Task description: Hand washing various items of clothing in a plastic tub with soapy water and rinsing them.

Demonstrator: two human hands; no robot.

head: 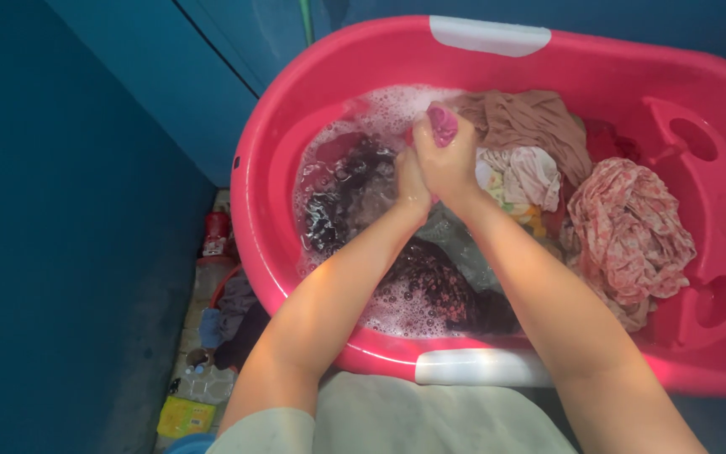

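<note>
Suds were piled at the far side of the pink plastic tub, and above them a small pink cloth was held out of the water, bunched in the right hand. The grip of that hand was closed tight round the cloth, only a knob of fabric showing above the fingers. The left hand was pressed against the right from the left side, its fingers curled in; whether a fold of the same cloth was caught in its grip could not be told, since the right hand hid the contact. Dark patterned clothes lay soaking in the soapy water beneath the forearms, while a tan garment, a pale cloth and a pink floral cloth were heaped on the right side of the tub — clear of the water, as far as could be seen. Bottles and a yellow packet were lying on the floor to the left. For the rubbing to be done well, it was judged that the cloth should be gripped in both fists close together and worked fold against fold over the water, re-dipped often, and turned so that a fresh patch was brought up — with the drips kept inside the tub.
</note>
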